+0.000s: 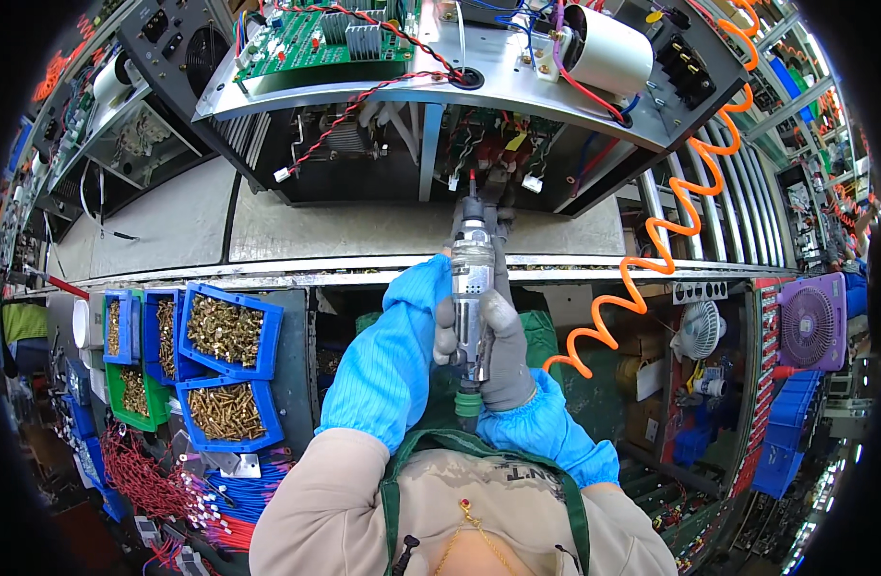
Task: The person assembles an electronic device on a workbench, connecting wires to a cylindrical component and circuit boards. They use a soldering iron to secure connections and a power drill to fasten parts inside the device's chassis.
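A silver pneumatic screwdriver [472, 288] is held upright in the gloved right hand [503, 350], whose grip is clenched around its body. The left hand [443, 331] seems closed on the same tool, though mostly hidden. Its tip is pointed at the open metal chassis [383, 96] on the bench [364, 230].

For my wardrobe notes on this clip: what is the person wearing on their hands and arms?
Both hands wear grey knit gloves: left hand, right hand. Bright blue oversleeves with gathered elastic cuffs cover both forearms, over beige sleeves. No markings show on them.
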Demonstrator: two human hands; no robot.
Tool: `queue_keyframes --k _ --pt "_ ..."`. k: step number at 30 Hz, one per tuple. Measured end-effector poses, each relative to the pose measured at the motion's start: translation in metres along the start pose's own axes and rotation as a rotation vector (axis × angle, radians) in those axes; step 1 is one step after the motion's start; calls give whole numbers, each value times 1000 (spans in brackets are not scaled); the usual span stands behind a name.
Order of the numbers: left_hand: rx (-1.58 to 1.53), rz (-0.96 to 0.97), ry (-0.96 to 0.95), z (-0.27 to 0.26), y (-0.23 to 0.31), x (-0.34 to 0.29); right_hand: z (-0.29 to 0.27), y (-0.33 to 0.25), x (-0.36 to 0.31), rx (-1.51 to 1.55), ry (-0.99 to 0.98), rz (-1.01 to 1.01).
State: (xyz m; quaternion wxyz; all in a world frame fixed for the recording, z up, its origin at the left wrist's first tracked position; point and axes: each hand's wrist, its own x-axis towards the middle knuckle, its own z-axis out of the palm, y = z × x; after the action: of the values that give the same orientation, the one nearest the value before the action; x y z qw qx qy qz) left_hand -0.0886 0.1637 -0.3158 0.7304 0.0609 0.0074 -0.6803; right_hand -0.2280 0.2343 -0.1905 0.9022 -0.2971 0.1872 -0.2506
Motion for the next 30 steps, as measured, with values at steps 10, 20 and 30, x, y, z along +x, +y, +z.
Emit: queue_keyframes --k 10,20,30 --pt "-13 -36 15 1 -2 -6 -5 0 3 78 -71 -7" --pt "-121 -38 35 4 -3 -10 6 -5 3 -123 51 59" --pt "448 153 494 27 34 -59 -50 -30 -44 -344 -2 260"
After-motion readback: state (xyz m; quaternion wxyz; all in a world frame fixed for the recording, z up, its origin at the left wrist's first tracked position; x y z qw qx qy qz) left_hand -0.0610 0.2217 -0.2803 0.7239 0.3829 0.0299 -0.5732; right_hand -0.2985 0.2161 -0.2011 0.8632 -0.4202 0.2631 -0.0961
